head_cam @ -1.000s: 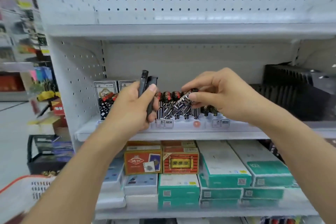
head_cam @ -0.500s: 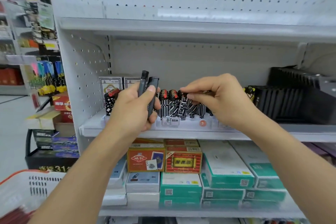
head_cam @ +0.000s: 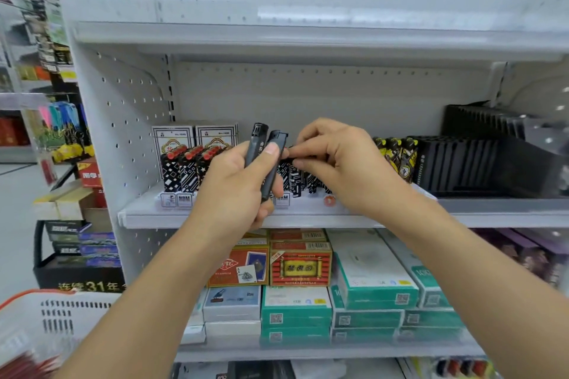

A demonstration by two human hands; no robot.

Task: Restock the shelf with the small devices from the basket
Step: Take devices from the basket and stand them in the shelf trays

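We see two slim dark grey lighters [head_cam: 265,160] held upright side by side in the left hand [head_cam: 237,191], thumb pressed across the front one, the fingers curled round both; their black capped tops stand above the hand, in front of the middle shelf [head_cam: 197,218]. The right hand [head_cam: 341,163] has its grip pinched on a small dark lighter [head_cam: 303,156] just above the row of black-and-white patterned lighters [head_cam: 295,178] standing on that shelf; how much of it is covered we cannot tell. Left of the hands, more patterned lighters with red tops [head_cam: 184,168] stand before two white card boxes [head_cam: 197,137]. To the right stand yellow-and-black lighters [head_cam: 398,155] and a black slotted display tray [head_cam: 468,160]. At lower left is the white basket [head_cam: 61,317] with an orange rim; its contents are blurred.
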